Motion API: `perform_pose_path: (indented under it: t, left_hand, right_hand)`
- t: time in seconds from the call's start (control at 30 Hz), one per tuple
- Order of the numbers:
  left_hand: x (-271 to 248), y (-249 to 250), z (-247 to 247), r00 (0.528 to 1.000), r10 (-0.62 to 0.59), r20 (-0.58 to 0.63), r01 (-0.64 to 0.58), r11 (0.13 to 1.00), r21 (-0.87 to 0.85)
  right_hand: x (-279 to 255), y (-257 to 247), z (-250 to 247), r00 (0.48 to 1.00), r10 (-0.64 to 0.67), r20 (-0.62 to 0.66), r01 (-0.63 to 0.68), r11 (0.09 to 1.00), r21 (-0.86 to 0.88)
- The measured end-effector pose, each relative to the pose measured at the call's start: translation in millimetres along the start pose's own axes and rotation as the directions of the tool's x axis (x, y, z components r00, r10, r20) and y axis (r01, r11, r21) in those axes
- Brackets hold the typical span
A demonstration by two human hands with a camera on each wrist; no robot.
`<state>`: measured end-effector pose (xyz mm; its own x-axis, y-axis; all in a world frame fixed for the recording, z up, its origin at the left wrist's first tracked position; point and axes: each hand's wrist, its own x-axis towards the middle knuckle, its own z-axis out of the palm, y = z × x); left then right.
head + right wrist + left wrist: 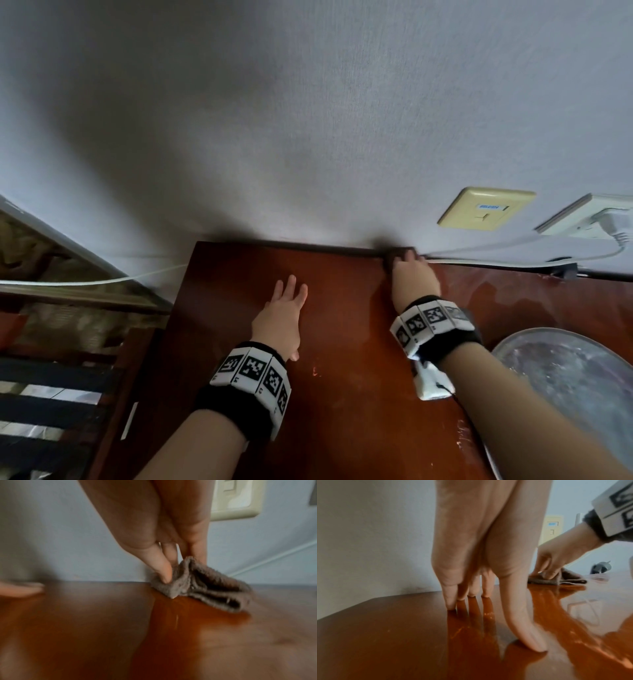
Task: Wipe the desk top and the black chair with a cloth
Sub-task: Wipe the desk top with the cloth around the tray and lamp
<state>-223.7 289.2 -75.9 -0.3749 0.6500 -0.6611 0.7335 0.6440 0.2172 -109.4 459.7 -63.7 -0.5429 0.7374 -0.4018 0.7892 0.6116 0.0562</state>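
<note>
The right hand presses a folded grey-brown cloth onto the desk at its far edge, right against the wall; its fingers and thumb pinch the folds. From the head view the cloth is almost wholly hidden under that hand. The left hand lies well apart to the left, its fingers straight and spread, tips touching the bare wood, which runs open to the desk's left edge. To the right, a round metal tray is cut off by the frame. A white cable runs along the wall edge below a yellowed socket plate. The right wrist view is blurred.
</note>
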Motion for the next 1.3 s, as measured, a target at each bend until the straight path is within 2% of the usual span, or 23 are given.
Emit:
perform_pose_path:
  t: [0.1, 0.17, 0.23, 0.33, 0.43, 0.5, 0.57, 0.63, 0.7, 0.73, 0.77, 0.83, 0.87, 0.93, 1.0, 1.03, 1.07, 1.1, 1.13, 1.17, 1.2, 1.23, 1.3]
  left_hand:
    - [-0.3, -1.2, -0.7, 1.0, 0.003, -0.008, -0.003, 1.0, 0.017]
    - [-2.1, -4.1, -0.6, 1.0, 0.022, -0.006, -0.022, 0.999, 0.031]
    - [-8.2, -8.5, 2.2, 1.0, 0.031, 0.002, -0.031, 0.999, 0.039]
    - [-25.2, -17.9, 14.0, 1.0, 0.018, 0.011, -0.019, 0.998, 0.067]
    - [-38.1, -23.1, 22.8, 1.0, 0.006, 0.002, -0.006, 0.998, 0.063]
    - [-41.1, -23.9, 22.4, 1.0, -0.002, 0.014, 0.001, 0.998, 0.065]
    - [-45.7, -25.8, 21.3, 1.0, -0.003, 0.029, 0.001, 0.997, 0.074]
    - [-54.5, -32.1, 24.9, 0.999, -0.007, 0.037, 0.004, 0.997, 0.072]
    - [-69.0, -40.3, 33.5, 0.999, -0.016, 0.05, 0.012, 0.997, 0.076]
    - [-77.3, -44.4, 38.5, 0.998, -0.017, 0.053, 0.012, 0.996, 0.085]
    - [-85.1, -47.8, 42.6, 0.999, -0.013, 0.051, 0.008, 0.996, 0.094]
    - [-97.6, -52.2, 48.8, 0.998, -0.002, 0.055, -0.004, 0.995, 0.103]
    - [-101.2, -53.6, 50.7, 0.999, 0.001, 0.054, -0.006, 0.994, 0.105]
    - [-104.5, -54.1, 52.5, 0.999, 0.004, 0.044, -0.009, 0.994, 0.105]
    - [-104.7, -54.3, 54.7, 1.0, 0.009, 0.022, -0.011, 0.995, 0.098]
    - [-104.5, -54.8, 56.3, 1.0, 0.013, 0.008, -0.013, 0.996, 0.092]
    - [-105.0, -55.6, 58.2, 1.0, 0.017, -0.004, -0.017, 0.996, 0.088]
    - [-106.0, -56.3, 59.5, 1.0, 0.021, -0.01, -0.02, 0.996, 0.09]
    - [-107.7, -57.4, 60.7, 1.0, 0.026, -0.012, -0.024, 0.995, 0.096]
    - [-110.4, -59.0, 62.7, 1.0, 0.03, -0.008, -0.029, 0.994, 0.102]
    - [-113.6, -60.9, 65.1, 0.999, 0.035, -0.004, -0.035, 0.994, 0.104]
    - [-117.4, -62.7, 68.4, 0.999, 0.042, -0.002, -0.041, 0.994, 0.105]
    - [-126.1, -66.8, 76.5, 0.998, 0.058, -0.013, -0.056, 0.993, 0.107]
  right_hand:
    - [-12.2, -35.3, 5.3, 0.95, -0.311, 0.005, 0.311, 0.95, 0.018]
    - [-15.7, -38.0, 7.6, 0.915, -0.401, 0.039, 0.398, 0.915, 0.057]
    - [-7.0, -18.4, 5.0, 0.938, -0.345, 0.019, 0.34, 0.932, 0.128]
    - [10.3, 14.6, 0.7, 0.991, -0.137, 0.004, 0.136, 0.985, 0.109]
    - [-0.1, -1.8, 5.5, 0.985, -0.173, -0.018, 0.174, 0.984, 0.049]
    - [-31.8, -30.8, 17.9, 0.929, -0.371, 0.013, 0.369, 0.926, 0.082]
    - [-81.9, -61.9, 35.1, 0.794, -0.608, 0.032, 0.601, 0.791, 0.116]
    - [-127.7, -82.4, 54.1, 0.66, -0.747, -0.083, 0.751, 0.657, 0.065]
    - [-137.3, -80.6, 63.6, 0.689, -0.721, -0.08, 0.725, 0.681, 0.105]
    - [-129.3, -72.3, 66.2, 0.729, -0.683, -0.047, 0.681, 0.716, 0.157]
    - [-116.5, -60.0, 64.7, 0.793, -0.61, 0.0, 0.599, 0.778, 0.189]
    - [-88.7, -30.1, 56.8, 0.923, -0.382, -0.032, 0.378, 0.894, 0.241]
    - [-78.0, -17.2, 57.2, 0.965, -0.255, -0.061, 0.262, 0.932, 0.25]
    - [-75.2, -6.0, 53.0, 0.985, -0.161, -0.059, 0.17, 0.957, 0.234]
    - [-90.6, -20.9, 57.3, 0.97, -0.243, -0.027, 0.243, 0.943, 0.23]
    - [-105.3, -34.2, 61.0, 0.932, -0.362, 0.01, 0.351, 0.91, 0.219]
    - [-124.8, -48.7, 67.5, 0.864, -0.501, 0.05, 0.481, 0.852, 0.207]
    - [-145.0, -60.9, 77.7, 0.766, -0.636, 0.094, 0.61, 0.765, 0.207]
    - [-163.3, -70.7, 89.3, 0.676, -0.728, 0.115, 0.694, 0.681, 0.232]
    - [-177.3, -76.1, 99.2, 0.614, -0.778, 0.137, 0.739, 0.627, 0.247]
    - [-183.7, -76.9, 101.8, 0.608, -0.781, 0.143, 0.739, 0.622, 0.259]
    - [-179.1, -72.2, 103.1, 0.631, -0.764, 0.134, 0.718, 0.64, 0.274]
    - [-156.4, -57.0, 96.4, 0.744, -0.66, 0.103, 0.609, 0.734, 0.3]
